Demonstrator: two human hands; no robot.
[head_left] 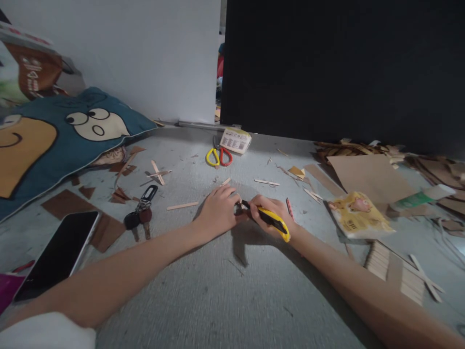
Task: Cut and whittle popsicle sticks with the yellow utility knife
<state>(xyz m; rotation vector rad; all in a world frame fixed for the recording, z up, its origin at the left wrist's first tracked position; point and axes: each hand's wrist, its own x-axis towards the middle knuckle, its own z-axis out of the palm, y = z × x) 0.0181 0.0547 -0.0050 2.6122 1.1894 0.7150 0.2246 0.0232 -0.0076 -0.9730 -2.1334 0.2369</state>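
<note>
Both my hands meet at the middle of the grey floor. My right hand [271, 213] is closed round a yellow and black utility knife [273, 221], its tip pointing left toward my other hand. My left hand [219, 209] is curled, fingers pressing down on a small piece at the knife's tip; the piece is mostly hidden and I cannot make it out. Loose wooden craft sticks [182, 206] lie around both hands.
A phone [58, 252] and keys [141, 214] lie at the left near a blue cushion [54, 140]. Scissors [219, 156] and a small packet [236, 140] sit behind. Cardboard scraps [370, 174], a yellow packet [358, 215], a glue tube [417, 198] and stacked sticks [395, 271] fill the right.
</note>
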